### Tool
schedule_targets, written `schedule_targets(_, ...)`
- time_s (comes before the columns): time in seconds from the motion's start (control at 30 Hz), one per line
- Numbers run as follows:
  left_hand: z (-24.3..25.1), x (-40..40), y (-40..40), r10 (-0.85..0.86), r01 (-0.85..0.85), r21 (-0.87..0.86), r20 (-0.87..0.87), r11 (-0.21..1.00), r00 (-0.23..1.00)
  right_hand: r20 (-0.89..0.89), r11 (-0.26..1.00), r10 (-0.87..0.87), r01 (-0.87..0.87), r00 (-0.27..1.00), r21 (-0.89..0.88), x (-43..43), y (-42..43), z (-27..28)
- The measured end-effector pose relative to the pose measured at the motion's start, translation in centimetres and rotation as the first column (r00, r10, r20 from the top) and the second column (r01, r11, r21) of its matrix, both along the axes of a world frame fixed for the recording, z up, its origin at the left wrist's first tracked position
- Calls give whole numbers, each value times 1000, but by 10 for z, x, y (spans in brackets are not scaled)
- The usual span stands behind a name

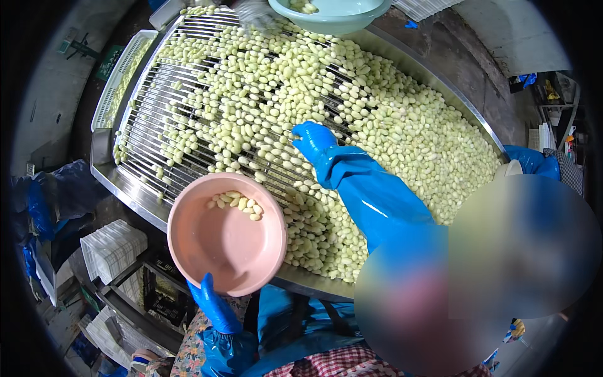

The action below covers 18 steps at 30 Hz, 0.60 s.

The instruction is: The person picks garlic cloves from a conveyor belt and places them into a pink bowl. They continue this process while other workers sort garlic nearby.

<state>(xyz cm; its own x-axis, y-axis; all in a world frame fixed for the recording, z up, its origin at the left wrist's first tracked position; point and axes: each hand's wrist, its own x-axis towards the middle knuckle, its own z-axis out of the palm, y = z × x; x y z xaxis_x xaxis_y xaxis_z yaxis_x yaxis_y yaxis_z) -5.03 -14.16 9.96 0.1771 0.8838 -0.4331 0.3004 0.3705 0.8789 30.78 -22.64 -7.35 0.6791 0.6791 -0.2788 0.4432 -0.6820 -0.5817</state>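
Note:
My left hand (214, 306), in a blue glove, grips the lower left rim of a pink plastic basin (226, 235). Several pale green oval pieces lie in the basin, towards its upper side. My right hand (315, 139), also blue-gloved, is low over a metal bar rack (150, 118) with its fingers curled; whether it holds a piece is hidden. Many pale green oval pieces (292, 70), like large beans or grapes, are spread across the bars. They are heaped thickest on the right (424, 141) and also lie around my right forearm.
A raised metal rim (136, 202) bounds the rack. At the top, a light green basin (330, 21) stands near a co-worker's blurred gloved hand (256, 16). A white perforated tray (113, 94) lies beyond the left edge. White crates (113, 245) stand lower left. Blurred patches cover the lower right.

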Motion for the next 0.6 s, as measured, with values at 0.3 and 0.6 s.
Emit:
schedule_targets(0.3,1,1,0,32,-30,-31,64,999,997,163,992,93,-78,982,-98,-8,9,-4)
schedule_targets(0.6,-5,-3,3,47,-45,-62,33,997,998,-788,809,55,435,613,395,-33,-3,68)
